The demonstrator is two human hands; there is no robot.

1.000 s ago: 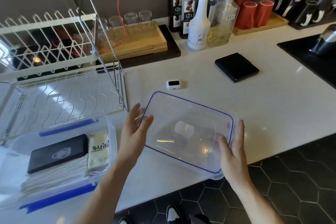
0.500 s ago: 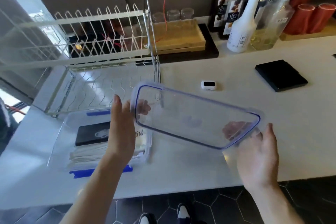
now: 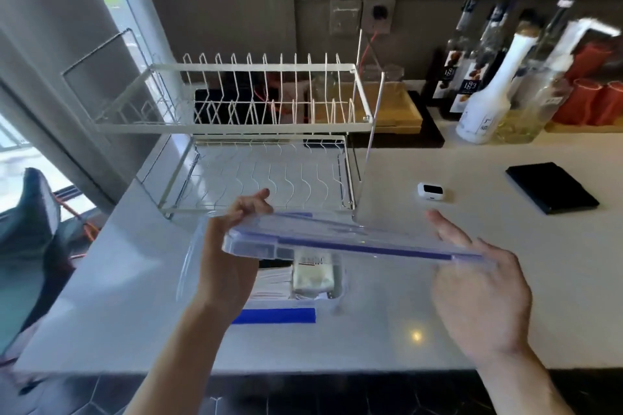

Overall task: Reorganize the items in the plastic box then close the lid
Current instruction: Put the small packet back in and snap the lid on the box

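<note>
A clear lid (image 3: 350,241) with a blue seal is held nearly edge-on in the air above the plastic box (image 3: 188,266), which is set near the front edge of the white surface (image 3: 387,323). The lid's left end is gripped by the left hand (image 3: 232,246), thumb on top. Its right end is supported by the right hand (image 3: 482,290), the fingers spread flat along it. A cream packet (image 3: 313,274) and stacked papers (image 3: 273,283) are seen inside the box. A wire dish rack (image 3: 256,131) is placed just behind the box, toward the back edge.
</note>
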